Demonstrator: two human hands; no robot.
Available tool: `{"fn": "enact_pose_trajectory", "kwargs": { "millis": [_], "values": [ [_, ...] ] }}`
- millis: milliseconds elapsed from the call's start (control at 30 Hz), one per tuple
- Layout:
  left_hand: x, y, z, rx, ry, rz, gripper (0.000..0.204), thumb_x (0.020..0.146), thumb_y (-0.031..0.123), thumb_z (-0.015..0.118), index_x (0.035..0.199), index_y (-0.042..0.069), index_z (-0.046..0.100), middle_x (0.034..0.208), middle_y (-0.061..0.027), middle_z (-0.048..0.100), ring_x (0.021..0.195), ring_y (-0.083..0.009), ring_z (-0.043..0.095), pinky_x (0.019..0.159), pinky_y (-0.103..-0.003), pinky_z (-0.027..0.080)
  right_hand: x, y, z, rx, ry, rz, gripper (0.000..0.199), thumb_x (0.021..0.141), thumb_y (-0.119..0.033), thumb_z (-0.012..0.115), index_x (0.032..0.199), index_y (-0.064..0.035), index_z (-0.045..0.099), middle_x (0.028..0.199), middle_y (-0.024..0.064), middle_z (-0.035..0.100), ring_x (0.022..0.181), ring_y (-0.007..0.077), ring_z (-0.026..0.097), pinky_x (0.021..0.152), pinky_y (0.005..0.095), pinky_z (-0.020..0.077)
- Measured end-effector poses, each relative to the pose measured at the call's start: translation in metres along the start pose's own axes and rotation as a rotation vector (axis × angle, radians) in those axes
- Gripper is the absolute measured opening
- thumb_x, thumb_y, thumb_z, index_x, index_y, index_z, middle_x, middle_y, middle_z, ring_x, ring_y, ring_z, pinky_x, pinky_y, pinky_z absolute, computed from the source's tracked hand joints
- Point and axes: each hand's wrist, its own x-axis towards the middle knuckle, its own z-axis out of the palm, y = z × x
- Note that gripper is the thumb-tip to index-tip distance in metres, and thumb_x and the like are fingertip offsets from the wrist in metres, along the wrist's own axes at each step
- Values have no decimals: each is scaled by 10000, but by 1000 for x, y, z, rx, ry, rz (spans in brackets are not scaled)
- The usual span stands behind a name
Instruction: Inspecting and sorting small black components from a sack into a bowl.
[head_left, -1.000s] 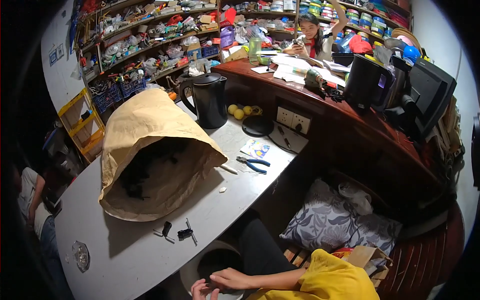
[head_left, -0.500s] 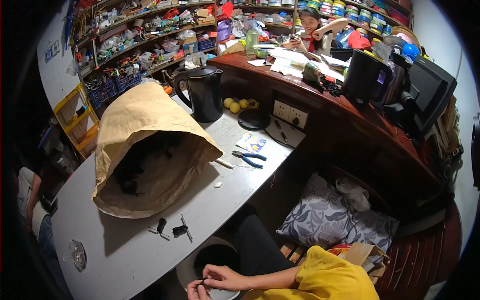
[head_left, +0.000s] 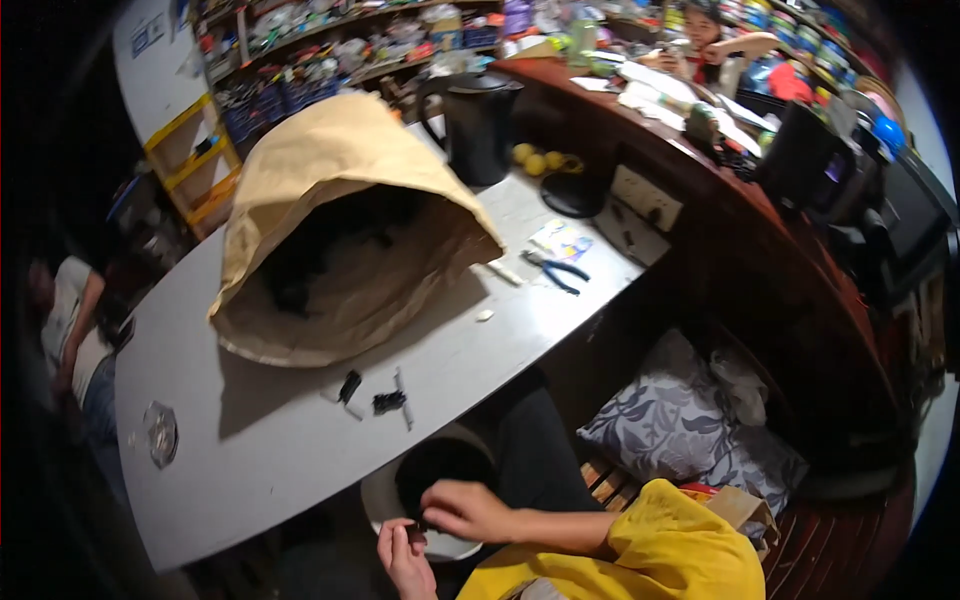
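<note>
Pinching a small dark piece (head_left: 414,528) between your left hand (head_left: 405,558) and right hand (head_left: 465,510), you are working over the white round bucket (head_left: 385,500) at six o'clock; more small black parts (head_left: 375,395) are waiting on the grey surface (head_left: 260,450).

Both hands low, close to the lower edge of the view, just below the near edge of the desk. Right hand (head_left: 465,510) palm down, knuckles up, fingers curled and pinched together at the tips, wrist bent slightly. Right forearm bare, running back to the right into a yellow sleeve (head_left: 660,545) bunched at the elbow. Left hand (head_left: 405,560) just beneath and slightly left of the right, palm turned up, fingers loosely curled, thumb near the right fingertips. Fingertips of the two hands meeting, touching or nearly so. Left wrist and forearm cut off by the lower edge. Grip too small to tell.
</note>
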Motion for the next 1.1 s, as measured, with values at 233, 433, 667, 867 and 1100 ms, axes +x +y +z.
{"fn": "enact_pose_trajectory", "kwargs": {
  "millis": [233, 433, 667, 867, 1100],
  "values": [
    [1, -6, -18, -171, 40, -80, 280, 888, 314, 421, 696, 111, 395, 621, 14, 368, 475, -87, 299, 492, -227, 268, 54, 4, -54, -258, 330, -135, 76, 785, -54, 560, 841, -12, 531, 732, 110, 491, 673, 246, 508, 604, 314, 421],
    [4, 2, -5, -191, 2, -270, 222, 864, 183, 437, 657, 123, 386, 577, -18, 380, 496, -126, 358, 474, -244, 322, 39, -1, -112, -419, 438, -64, 88, 763, -51, 559, 841, -23, 531, 767, 116, 519, 720, 284, 529, 630, 350, 439],
    [10, 4, 9, -16, -55, -147, 79, 868, 133, 463, 828, 64, 460, 614, -22, 398, 522, -117, 373, 496, -243, 339, 3, 11, -165, -644, 536, -15, 108, 736, -36, 573, 842, -32, 553, 805, 122, 535, 771, 290, 539, 658, 346, 454],
    [9, 1, 9, -5, -50, -150, 87, 868, 135, 492, 888, 52, 475, 641, -21, 421, 534, -106, 381, 503, -219, 342, -8, 17, -215, -748, 740, 8, 63, 746, -66, 567, 795, -29, 558, 787, 109, 546, 758, 287, 541, 637, 367, 443],
    [14, -11, 15, 56, -130, -149, 71, 862, 96, 493, 917, 53, 508, 694, -28, 499, 577, -108, 459, 535, -212, 386, 17, 24, -143, -644, 452, -40, 227, 677, -41, 579, 904, -41, 563, 857, 118, 569, 819, 298, 542, 708, 367, 457]
  ]
}}
